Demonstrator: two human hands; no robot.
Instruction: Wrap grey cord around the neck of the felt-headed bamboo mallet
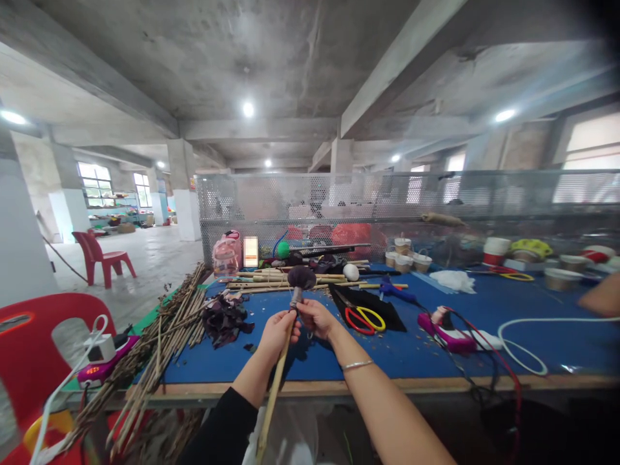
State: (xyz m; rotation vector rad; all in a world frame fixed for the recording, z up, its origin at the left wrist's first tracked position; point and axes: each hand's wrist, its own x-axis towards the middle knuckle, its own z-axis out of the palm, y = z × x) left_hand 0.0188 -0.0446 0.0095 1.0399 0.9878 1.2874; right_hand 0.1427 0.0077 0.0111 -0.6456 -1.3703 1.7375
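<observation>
My left hand [277,332] is closed round a long bamboo stick [274,387] that slants up from below the table edge. The stick ends in a dark purple fuzzy flower head [301,278]. My right hand [316,316] pinches the stick just under that head, fingers closed; a thin bracelet sits on that wrist. Both hands hover over the blue table top [411,349]. A heap of dark purple petals [225,318] lies just left of my hands.
A bundle of brown twigs [165,336] lies along the table's left edge. Scissors with red and yellow handles [364,318] rest on black cloth. A pink glue gun [443,329], cables, paper cups [404,258] and a mesh fence stand behind. Another person's arm [600,296] shows at right.
</observation>
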